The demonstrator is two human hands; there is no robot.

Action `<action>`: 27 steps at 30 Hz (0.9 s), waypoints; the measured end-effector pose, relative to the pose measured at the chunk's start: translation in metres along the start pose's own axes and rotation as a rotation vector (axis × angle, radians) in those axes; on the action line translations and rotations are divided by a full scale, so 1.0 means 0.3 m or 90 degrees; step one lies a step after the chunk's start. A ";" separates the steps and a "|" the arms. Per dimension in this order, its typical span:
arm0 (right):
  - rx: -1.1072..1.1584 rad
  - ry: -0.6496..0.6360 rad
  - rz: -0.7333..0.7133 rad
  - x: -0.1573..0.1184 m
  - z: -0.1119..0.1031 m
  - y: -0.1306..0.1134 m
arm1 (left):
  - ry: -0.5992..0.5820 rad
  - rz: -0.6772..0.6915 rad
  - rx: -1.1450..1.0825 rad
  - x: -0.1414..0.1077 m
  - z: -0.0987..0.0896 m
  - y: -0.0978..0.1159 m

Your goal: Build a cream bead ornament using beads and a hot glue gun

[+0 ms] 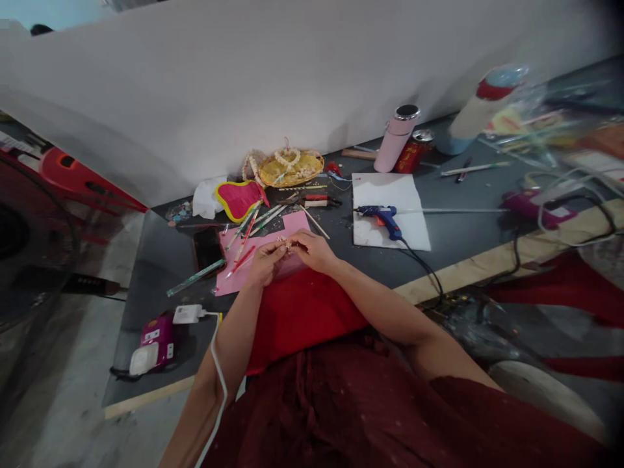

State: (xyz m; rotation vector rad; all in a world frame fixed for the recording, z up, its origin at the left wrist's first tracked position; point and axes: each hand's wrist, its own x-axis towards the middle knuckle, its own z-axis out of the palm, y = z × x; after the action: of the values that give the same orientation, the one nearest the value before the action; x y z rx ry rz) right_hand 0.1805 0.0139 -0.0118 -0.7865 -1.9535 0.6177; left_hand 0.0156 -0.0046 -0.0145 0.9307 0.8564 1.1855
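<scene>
A small pale beaded piece (283,242) is pinched between the fingertips of my left hand (267,261) and my right hand (314,250). Its exact kind is too small to make out. Both hands are close together over a pink sheet (229,281) at the table's front edge. Several wrapped sticks (247,227) in green, red and white lie on and beside that sheet. Behind them, a yellow basket (267,175) holds strings of pale beads (287,158). Pliers with red-and-white handles (316,201) rest in front of the basket.
A blue glue gun (385,218) lies on white paper (390,188), its cord running over the front edge. Farther back stand a pink flask (396,140), a red can (414,153) and a bottle (480,114). At left are a phone (208,247) and a purple power socket (158,338).
</scene>
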 end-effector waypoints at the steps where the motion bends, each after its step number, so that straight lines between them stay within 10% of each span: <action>1: -0.001 -0.001 -0.004 -0.001 0.001 0.000 | -0.005 0.007 -0.004 0.000 0.001 0.001; 27: 0.041 0.021 -0.019 -0.004 -0.004 -0.003 | 0.004 0.041 0.056 -0.004 0.008 0.008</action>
State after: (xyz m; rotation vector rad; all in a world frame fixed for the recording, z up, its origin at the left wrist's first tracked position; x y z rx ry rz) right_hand 0.1817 0.0125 -0.0113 -0.7228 -1.9029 0.6432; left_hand 0.0168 -0.0058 -0.0113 1.0329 0.8960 1.2138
